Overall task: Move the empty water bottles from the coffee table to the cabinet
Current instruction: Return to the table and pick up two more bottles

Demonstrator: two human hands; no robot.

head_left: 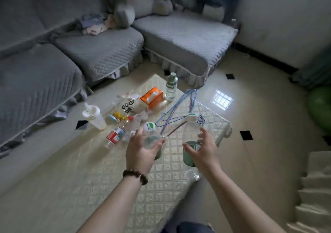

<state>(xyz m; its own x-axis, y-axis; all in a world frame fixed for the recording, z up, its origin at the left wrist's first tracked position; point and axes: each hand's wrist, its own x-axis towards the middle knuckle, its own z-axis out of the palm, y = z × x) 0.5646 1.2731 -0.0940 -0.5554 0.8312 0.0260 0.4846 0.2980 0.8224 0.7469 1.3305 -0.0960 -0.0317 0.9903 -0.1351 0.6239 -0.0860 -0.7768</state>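
Note:
Two clear bottles with green labels and white caps are in front of me over the coffee table (111, 175). My left hand (141, 152) grips the left bottle (150, 134), which is tilted toward me. The right bottle (191, 130) stands upright, and my right hand (202, 150) is around its lower part with fingers spread, thumb on the green label. A red-labelled bottle (116, 134) lies on its side to the left. Another clear bottle (171, 87) stands at the table's far edge.
On the table are a white lidded cup (94, 117), an orange tissue pack (152, 97), a printed bag (129, 105), crumpled plastic, and blue wire hangers (179, 107). A grey sofa (100, 52) wraps the far side. Stairs (313, 193) descend at right.

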